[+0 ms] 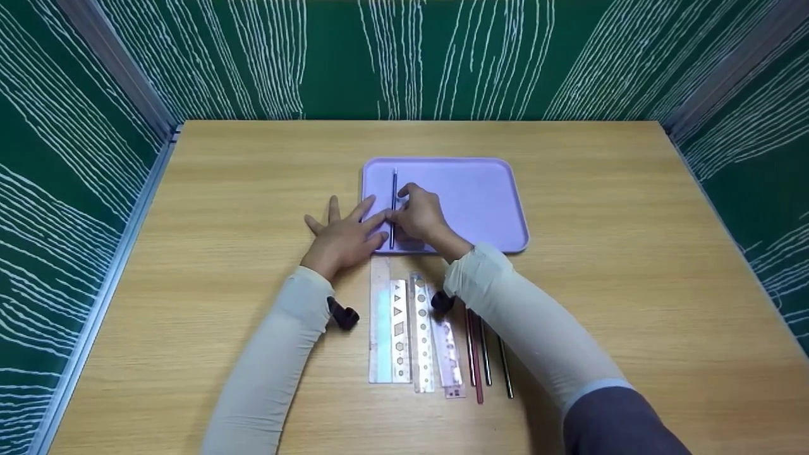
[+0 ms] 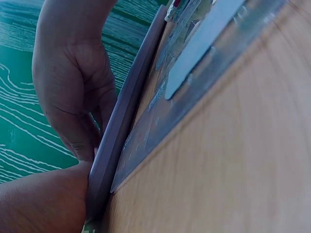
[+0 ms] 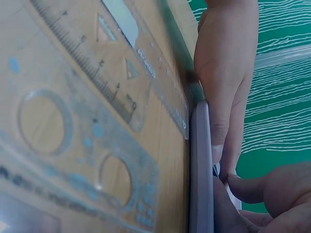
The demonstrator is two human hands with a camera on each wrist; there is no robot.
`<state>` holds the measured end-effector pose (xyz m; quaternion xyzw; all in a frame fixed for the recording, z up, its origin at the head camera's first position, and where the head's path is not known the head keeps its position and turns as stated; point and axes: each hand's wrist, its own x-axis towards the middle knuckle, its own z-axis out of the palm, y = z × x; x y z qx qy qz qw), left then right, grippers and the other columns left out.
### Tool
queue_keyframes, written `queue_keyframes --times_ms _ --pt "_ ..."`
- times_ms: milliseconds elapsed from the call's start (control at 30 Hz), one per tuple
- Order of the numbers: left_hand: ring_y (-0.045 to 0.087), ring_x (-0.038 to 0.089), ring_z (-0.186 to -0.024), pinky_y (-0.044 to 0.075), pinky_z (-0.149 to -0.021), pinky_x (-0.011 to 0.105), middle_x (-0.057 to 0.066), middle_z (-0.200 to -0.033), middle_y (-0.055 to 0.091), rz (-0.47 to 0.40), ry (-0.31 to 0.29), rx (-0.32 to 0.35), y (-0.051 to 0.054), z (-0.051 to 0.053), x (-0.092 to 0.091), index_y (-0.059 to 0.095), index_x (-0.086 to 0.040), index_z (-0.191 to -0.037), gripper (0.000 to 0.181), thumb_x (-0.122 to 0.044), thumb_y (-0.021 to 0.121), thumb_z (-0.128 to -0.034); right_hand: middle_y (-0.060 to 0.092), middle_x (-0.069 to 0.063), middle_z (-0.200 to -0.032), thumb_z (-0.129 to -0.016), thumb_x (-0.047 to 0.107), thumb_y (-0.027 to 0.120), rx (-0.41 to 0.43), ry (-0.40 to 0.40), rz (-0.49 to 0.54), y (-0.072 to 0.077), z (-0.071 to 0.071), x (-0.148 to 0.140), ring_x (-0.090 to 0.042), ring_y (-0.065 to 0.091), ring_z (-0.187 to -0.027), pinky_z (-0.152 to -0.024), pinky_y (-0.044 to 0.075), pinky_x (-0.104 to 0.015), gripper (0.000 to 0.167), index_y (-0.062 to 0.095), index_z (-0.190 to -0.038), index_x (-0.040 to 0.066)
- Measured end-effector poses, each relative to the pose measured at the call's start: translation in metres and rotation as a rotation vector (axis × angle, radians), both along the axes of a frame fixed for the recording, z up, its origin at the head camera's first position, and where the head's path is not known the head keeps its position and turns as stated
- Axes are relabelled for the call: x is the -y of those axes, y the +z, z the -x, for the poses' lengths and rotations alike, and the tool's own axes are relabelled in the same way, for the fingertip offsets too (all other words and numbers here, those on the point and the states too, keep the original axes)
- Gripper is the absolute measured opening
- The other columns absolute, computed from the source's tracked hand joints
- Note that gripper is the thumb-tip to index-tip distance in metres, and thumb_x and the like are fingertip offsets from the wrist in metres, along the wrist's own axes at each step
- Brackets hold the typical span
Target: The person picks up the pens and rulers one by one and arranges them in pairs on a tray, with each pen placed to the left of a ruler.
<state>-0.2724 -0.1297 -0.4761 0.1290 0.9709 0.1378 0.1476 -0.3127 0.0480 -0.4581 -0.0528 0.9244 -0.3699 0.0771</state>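
A dark pencil (image 1: 394, 186) lies lengthwise near the left side of a lilac tray (image 1: 474, 189). Over the tray's left edge, my left hand (image 1: 344, 241) is spread, its fingers straight and the index fingertip at the pencil. My right hand (image 1: 422, 216) is over the tray with curled fingers and pinches the pencil around its middle. In the right wrist view, the tray rim (image 3: 201, 160) hides most of the pencil. The left wrist view shows the tray's side (image 2: 124, 111) between the hands and the tabletop.
Below the tray, several clear rulers lie side by side, among them a wide one (image 1: 379, 335) and stencil rulers (image 1: 399, 328). To their right are several more pencils (image 1: 476, 373), partly under my right forearm. Green walls (image 1: 341, 63) border the wooden table (image 1: 253, 189).
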Motion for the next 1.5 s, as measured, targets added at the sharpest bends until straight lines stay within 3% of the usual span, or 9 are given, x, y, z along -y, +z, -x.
queue_keyframes --times_ms 433,800,1100,1500 --pt "-0.011 0.060 -0.151 -0.006 -0.097 0.093 -0.016 -0.173 0.001 0.025 -0.002 -0.010 0.000 0.002 -0.004 0.021 -0.054 -0.158 0.057 -0.065 0.033 -0.1035 0.075 -0.012 -0.095 -0.093 0.017 0.076 0.041 0.048 0.076 0.008 -0.010 -0.022 -0.016 0.069 -0.071 -0.064 0.058 -0.027 0.047 0.057 -0.133 0.001" --pt "-0.012 0.058 -0.151 -0.006 -0.098 0.093 -0.016 -0.173 -0.001 0.030 0.003 0.001 0.001 0.002 -0.004 0.019 -0.056 -0.157 0.057 -0.068 0.033 -0.1025 0.068 -0.014 -0.107 -0.096 0.017 0.073 0.194 0.047 0.292 0.029 -0.026 -0.047 -0.033 0.074 -0.095 -0.072 0.065 -0.038 0.053 0.050 -0.142 0.004" --pt "-0.015 0.057 -0.151 -0.009 -0.097 0.093 -0.017 -0.173 -0.004 0.033 0.005 0.020 0.001 0.001 -0.002 0.017 -0.056 -0.157 0.058 -0.068 0.032 -0.1025 0.061 -0.016 -0.117 -0.096 0.015 0.072 0.250 0.097 0.382 0.039 -0.047 -0.062 -0.041 0.069 -0.107 -0.073 0.065 -0.041 0.056 0.047 -0.145 0.004" --pt "-0.015 0.058 -0.151 -0.009 -0.097 0.093 -0.017 -0.173 -0.004 0.029 0.004 0.012 -0.003 0.001 -0.001 0.017 -0.056 -0.157 0.058 -0.068 0.030 -0.1023 0.056 -0.019 -0.120 -0.095 0.014 0.074 0.291 0.123 0.459 0.034 -0.075 -0.081 -0.046 0.067 -0.103 -0.073 0.064 -0.047 0.058 0.046 -0.145 0.003"
